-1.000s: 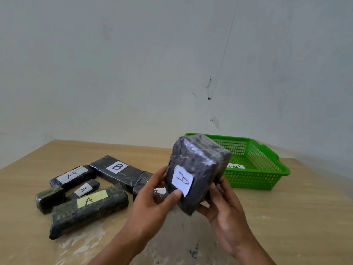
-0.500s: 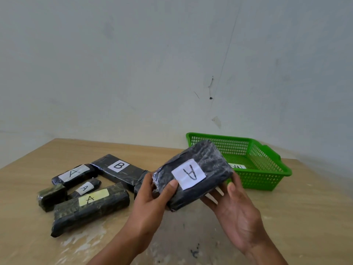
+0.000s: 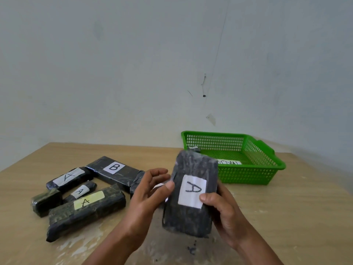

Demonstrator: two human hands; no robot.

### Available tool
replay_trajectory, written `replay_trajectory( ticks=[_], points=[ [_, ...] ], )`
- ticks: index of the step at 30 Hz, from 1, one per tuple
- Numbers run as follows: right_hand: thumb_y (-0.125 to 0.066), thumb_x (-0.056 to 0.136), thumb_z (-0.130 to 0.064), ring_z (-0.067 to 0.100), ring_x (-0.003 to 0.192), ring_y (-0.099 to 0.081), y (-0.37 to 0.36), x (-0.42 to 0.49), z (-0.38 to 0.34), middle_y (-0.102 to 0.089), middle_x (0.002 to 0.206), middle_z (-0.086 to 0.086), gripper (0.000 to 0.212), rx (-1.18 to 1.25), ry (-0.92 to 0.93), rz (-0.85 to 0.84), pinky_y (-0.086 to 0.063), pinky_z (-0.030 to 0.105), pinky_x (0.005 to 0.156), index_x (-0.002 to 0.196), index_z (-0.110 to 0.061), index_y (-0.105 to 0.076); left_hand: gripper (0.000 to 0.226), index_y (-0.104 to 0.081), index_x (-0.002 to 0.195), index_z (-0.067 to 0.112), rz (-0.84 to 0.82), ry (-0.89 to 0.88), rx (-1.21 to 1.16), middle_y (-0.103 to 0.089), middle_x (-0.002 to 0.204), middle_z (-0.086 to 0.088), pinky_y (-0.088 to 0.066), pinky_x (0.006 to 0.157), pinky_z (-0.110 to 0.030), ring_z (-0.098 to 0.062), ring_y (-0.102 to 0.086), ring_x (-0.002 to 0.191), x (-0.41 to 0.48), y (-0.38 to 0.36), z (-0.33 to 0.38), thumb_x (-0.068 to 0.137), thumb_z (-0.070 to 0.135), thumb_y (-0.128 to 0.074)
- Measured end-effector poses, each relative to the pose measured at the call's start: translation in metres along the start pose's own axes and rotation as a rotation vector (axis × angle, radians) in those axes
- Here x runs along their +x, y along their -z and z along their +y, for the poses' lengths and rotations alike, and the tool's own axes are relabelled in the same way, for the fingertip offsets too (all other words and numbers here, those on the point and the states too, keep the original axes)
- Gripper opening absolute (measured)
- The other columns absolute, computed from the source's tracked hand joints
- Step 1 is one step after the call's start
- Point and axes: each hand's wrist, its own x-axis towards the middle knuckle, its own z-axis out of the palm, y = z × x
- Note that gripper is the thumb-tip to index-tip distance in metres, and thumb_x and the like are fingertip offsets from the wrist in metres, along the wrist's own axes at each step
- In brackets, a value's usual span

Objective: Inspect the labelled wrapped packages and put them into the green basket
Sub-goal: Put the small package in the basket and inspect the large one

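Note:
A black wrapped package (image 3: 191,217) with a white label marked A stands upright in the air over the table. My right hand (image 3: 223,213) grips its right side, thumb on the label. My left hand (image 3: 149,192) is at its left edge, the thumb touching it and the fingers spread apart. The green basket (image 3: 254,173) sits behind to the right, with a white label and a small dark item inside. On the left lie more wrapped packages: one marked B (image 3: 114,171), a yellow-labelled A (image 3: 86,207), and two white-labelled A ones (image 3: 68,177) (image 3: 80,191).
A small unlabelled dark package (image 3: 45,201) lies at the far left. Another package (image 3: 136,182) is partly hidden behind my left hand. The wooden table (image 3: 286,217) has pale worn patches near me. A plain wall rises behind the table.
The package has turned from lying tilted across both hands to standing upright. My right hand now grips its side, and my left hand has loosened to its edge.

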Motion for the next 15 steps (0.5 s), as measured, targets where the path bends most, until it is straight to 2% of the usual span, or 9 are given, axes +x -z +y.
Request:
replay_trajectory(
  ticks=[3, 4, 5, 8, 12, 15],
  points=[
    [-0.066, 0.079, -0.017, 0.044, 0.114, -0.070, -0.001, -0.002, -0.006, -0.072, 0.125, 0.025, 0.050, -0.068, -0.023, -0.061, -0.057, 0.051, 0.093, 0.129, -0.011, -0.069, 0.071, -0.054, 0.135, 0.049, -0.028, -0.004, -0.014, -0.068, 0.133, -0.009, -0.052, 0.100, -0.052, -0.031, -0.065, 0.124, 0.003, 0.000, 0.004, 0.069, 0.050, -0.081],
    [-0.063, 0.082, -0.015, 0.044, 0.114, -0.070, -0.002, -0.003, -0.007, -0.072, 0.124, 0.024, 0.047, -0.097, -0.027, -0.079, -0.056, 0.052, 0.093, 0.129, -0.012, -0.069, 0.071, -0.055, 0.135, 0.052, -0.024, 0.013, -0.028, -0.069, 0.133, -0.011, -0.053, 0.102, -0.052, -0.032, -0.066, 0.123, 0.005, 0.000, 0.004, 0.070, 0.044, -0.083],
    [-0.062, 0.083, -0.014, 0.045, 0.115, -0.069, -0.001, -0.003, -0.009, -0.073, 0.124, 0.024, 0.047, -0.119, -0.033, -0.083, -0.055, 0.055, 0.095, 0.129, -0.012, -0.070, 0.066, -0.059, 0.132, 0.050, -0.025, 0.030, -0.044, -0.071, 0.128, -0.012, -0.055, 0.101, -0.051, -0.032, -0.069, 0.118, 0.005, -0.001, 0.004, 0.072, 0.036, -0.084],
    [-0.065, 0.086, -0.019, 0.044, 0.121, -0.067, 0.000, -0.004, -0.011, -0.072, 0.129, 0.020, 0.048, -0.118, -0.065, -0.095, -0.051, 0.057, 0.104, 0.134, -0.015, -0.068, 0.043, -0.073, 0.113, 0.027, 0.022, 0.058, -0.024, -0.077, 0.113, -0.016, -0.059, 0.091, -0.048, -0.035, -0.075, 0.102, 0.005, -0.005, 0.006, 0.074, 0.015, -0.088],
    [-0.075, 0.080, -0.022, 0.039, 0.130, -0.063, 0.014, -0.002, -0.013, -0.066, 0.140, 0.018, 0.060, 0.017, -0.109, -0.095, -0.047, 0.051, 0.110, 0.139, -0.015, -0.064, 0.037, -0.071, 0.104, 0.016, 0.190, 0.068, -0.076, -0.077, 0.104, -0.019, -0.061, 0.087, -0.052, -0.040, -0.075, 0.096, 0.007, -0.008, 0.007, 0.073, 0.014, -0.090],
    [-0.082, 0.068, -0.024, 0.040, 0.122, -0.064, 0.020, 0.000, -0.013, -0.065, 0.137, 0.021, 0.063, -0.029, -0.095, -0.065, -0.050, 0.052, 0.098, 0.128, -0.015, -0.069, 0.026, -0.064, 0.106, 0.009, 0.268, 0.085, -0.113, -0.075, 0.102, -0.025, -0.059, 0.088, -0.057, -0.043, -0.074, 0.094, 0.009, -0.007, 0.008, 0.085, 0.006, -0.079]
  ],
)
